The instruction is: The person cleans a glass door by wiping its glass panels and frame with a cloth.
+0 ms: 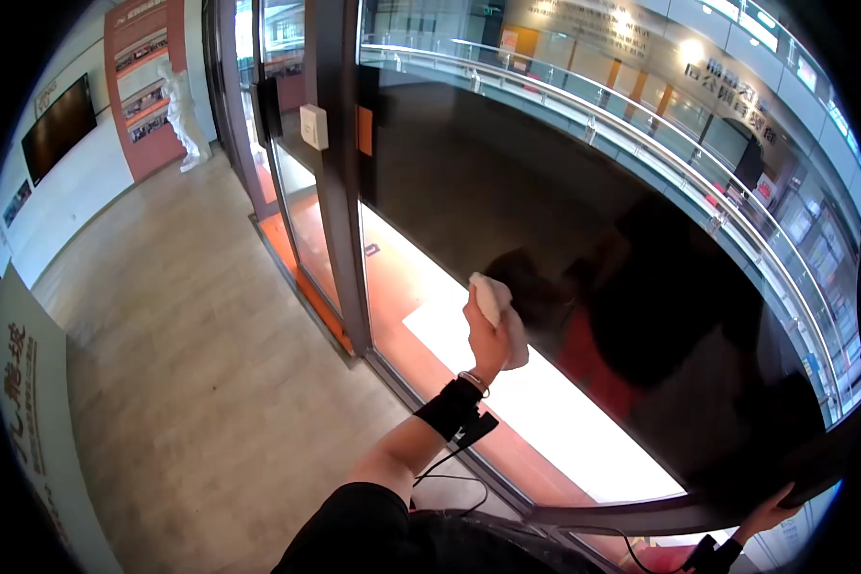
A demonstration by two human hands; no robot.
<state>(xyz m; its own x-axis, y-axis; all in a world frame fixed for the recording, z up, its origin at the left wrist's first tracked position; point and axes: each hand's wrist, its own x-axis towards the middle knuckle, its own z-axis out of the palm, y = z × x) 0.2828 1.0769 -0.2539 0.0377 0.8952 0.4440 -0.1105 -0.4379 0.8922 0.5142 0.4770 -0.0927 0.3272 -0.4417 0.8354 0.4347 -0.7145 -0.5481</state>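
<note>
My left hand (489, 337) is closed on a white cloth (493, 298), which lies against the large glass pane (450, 163). Part of the cloth hangs out past the palm on the right. A black band and a bracelet circle the left wrist. Far down at the lower right, my right hand (767, 513) is beside the dark lower frame (641, 517) of the glass. One of its digits stretches out apart from the others, nothing shows in it, and the rest of its fingers are hard to make out.
A door with a white box (314, 127) on its frame stands left of the pane. Wood-look floor (201, 316) runs to a white statue (183, 115) and a wall screen (59, 127). A lettered panel (31, 421) is at the left. Behind the glass are railings (593, 110); cables hang near my body.
</note>
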